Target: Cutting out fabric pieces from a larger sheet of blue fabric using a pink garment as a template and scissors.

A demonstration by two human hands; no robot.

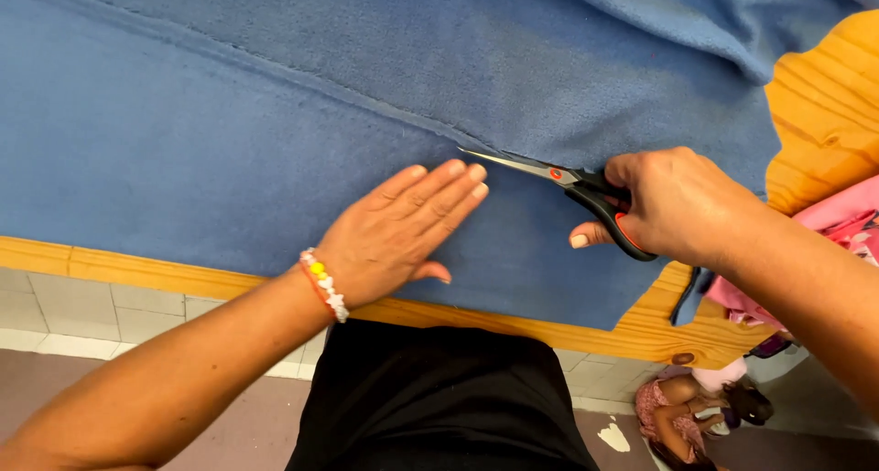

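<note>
The scissors [558,175] lie almost level, tips pointing left along the cut line in the blue fleece [229,132]. The right hand [673,205] has its fingers closed through the handles. The left hand [403,228] presses flat, fingers spread, just beside the blades. Much uncut cloth stretches leftward; the bench [824,105] edge runs near the body.

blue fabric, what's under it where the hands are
Under the blue fabric lies a wooden table, visible only as its edge strip and right corner. The left hand and the fabric cover the rest.
</note>
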